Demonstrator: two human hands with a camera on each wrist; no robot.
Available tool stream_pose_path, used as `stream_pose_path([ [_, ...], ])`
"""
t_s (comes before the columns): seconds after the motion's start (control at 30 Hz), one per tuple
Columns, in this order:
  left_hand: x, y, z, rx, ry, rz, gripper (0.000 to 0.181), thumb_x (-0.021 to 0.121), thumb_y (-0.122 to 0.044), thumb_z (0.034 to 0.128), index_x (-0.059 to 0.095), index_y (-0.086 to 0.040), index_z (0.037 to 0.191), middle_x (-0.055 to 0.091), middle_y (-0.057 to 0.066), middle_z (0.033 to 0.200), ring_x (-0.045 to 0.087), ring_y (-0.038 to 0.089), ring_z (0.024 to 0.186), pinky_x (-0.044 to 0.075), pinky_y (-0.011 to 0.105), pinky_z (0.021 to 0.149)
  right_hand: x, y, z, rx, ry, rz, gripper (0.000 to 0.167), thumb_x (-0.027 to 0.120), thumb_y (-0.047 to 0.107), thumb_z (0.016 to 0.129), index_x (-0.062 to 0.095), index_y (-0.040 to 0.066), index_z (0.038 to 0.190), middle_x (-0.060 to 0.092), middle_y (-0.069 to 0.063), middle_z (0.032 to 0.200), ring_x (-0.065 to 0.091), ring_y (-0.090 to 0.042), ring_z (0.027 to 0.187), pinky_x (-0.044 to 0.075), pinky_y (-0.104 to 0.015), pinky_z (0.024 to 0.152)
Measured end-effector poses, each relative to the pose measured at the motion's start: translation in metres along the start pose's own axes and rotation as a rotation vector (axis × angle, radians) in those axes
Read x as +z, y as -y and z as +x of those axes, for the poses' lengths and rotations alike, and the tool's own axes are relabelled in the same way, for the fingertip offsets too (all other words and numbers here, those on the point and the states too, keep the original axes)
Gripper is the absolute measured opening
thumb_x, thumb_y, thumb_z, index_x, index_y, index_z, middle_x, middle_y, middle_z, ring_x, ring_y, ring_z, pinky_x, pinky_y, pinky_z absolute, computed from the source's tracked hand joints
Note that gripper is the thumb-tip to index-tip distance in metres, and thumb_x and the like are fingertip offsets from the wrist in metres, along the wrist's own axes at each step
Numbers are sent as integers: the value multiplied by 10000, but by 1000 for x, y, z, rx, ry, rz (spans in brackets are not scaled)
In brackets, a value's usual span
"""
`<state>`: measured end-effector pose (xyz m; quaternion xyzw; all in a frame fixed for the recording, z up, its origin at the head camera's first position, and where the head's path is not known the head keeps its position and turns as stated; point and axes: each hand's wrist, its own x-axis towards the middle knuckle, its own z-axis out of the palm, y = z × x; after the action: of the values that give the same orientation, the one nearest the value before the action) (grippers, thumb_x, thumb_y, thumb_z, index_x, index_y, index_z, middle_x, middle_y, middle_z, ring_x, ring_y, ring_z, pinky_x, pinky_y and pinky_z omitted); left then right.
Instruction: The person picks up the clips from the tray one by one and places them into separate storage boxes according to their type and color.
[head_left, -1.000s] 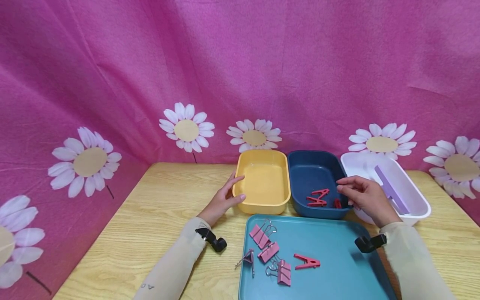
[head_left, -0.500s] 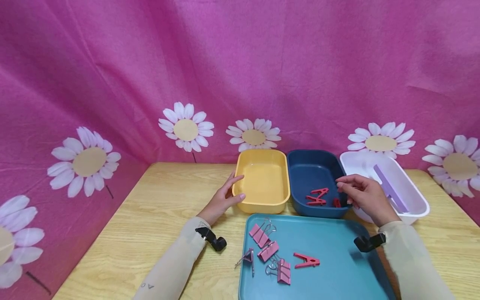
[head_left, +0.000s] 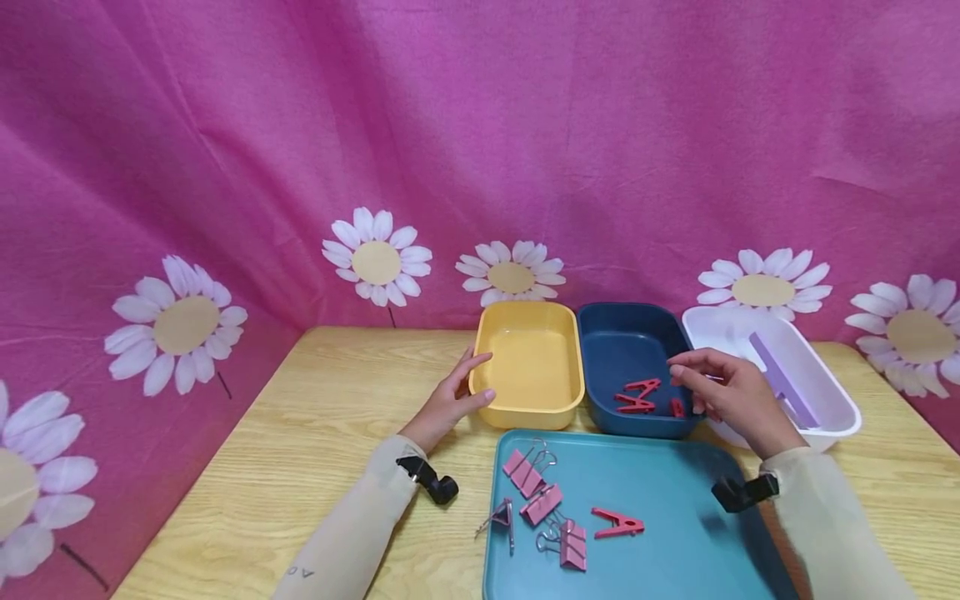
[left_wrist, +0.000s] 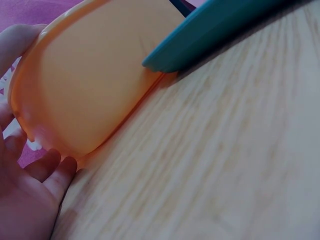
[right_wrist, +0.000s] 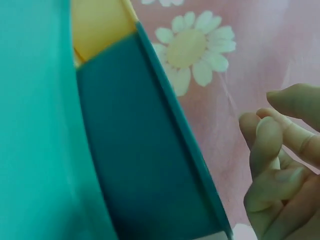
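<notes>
My left hand (head_left: 444, 404) rests at the left side of the yellow bin (head_left: 534, 367), thumb and index finger over its rim. In the left wrist view, more fingertips (left_wrist: 62, 172) lie against the outside of the bin's wall. Over the right edge of the navy bin (head_left: 630, 350) hovers my right hand (head_left: 738, 400), fingers loosely bent. The right wrist view shows nothing between its thumb and fingers. Red clothespins (head_left: 636, 406) lie inside the navy bin, one of them close to the right hand.
A teal tray (head_left: 690, 542) in front bears several pink binder clips (head_left: 573, 546) at its left and one red clothespin (head_left: 618, 523). The white bin (head_left: 836, 404) at the right holds a long purple piece (head_left: 782, 379). A pink flowered cloth (head_left: 600, 150) hangs behind.
</notes>
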<state>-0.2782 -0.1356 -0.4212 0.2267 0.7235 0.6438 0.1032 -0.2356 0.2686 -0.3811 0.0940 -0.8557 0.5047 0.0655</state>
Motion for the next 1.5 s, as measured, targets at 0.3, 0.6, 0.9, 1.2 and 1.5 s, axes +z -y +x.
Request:
stream_pose_path([
  [0.3, -3, 14, 4, -10, -18, 9, 616, 619, -200, 953, 341, -199, 1503, -34, -36, 1618, 167, 242, 1452, 245, 361, 1144, 11, 13, -18, -43, 51, -4, 331, 658, 304, 925, 644, 95, 1181, 644, -107, 844, 578, -243, 589, 504, -335, 465],
  [0.6, -4, 33, 9, 2, -53, 23, 613, 646, -247, 939, 372, -241, 1489, 7, -92, 1611, 193, 206, 1444, 264, 338, 1134, 21, 23, -33, -75, 153, 18, 292, 687, 235, 907, 650, 83, 1154, 669, -142, 973, 577, -250, 588, 532, -346, 517],
  [0.9, -3, 34, 10, 8, -43, 26, 611, 630, -220, 948, 359, -237, 1495, -7, -64, 1619, 176, 191, 1447, 250, 340, 1139, 24, 29, -41, -126, 350, -51, 302, 698, 224, 896, 631, 84, 1155, 635, -93, 976, 584, -224, 611, 533, -327, 538],
  [1.2, -4, 30, 9, 9, -43, 36, 602, 641, -261, 942, 377, -274, 1483, -17, -35, 1625, 225, 202, 1432, 287, 340, 1122, 30, 40, -48, -95, 612, -168, 383, 735, 295, 858, 603, 135, 1180, 617, -56, 976, 604, -168, 670, 540, -306, 547],
  [1.5, -4, 31, 11, 9, -48, 38, 602, 655, -275, 931, 390, -294, 1472, 7, -104, 1611, 175, 192, 1446, 228, 344, 1149, 40, 42, -53, -90, 744, -216, 394, 747, 303, 844, 587, 173, 1179, 600, -1, 949, 554, -114, 638, 463, -233, 539],
])
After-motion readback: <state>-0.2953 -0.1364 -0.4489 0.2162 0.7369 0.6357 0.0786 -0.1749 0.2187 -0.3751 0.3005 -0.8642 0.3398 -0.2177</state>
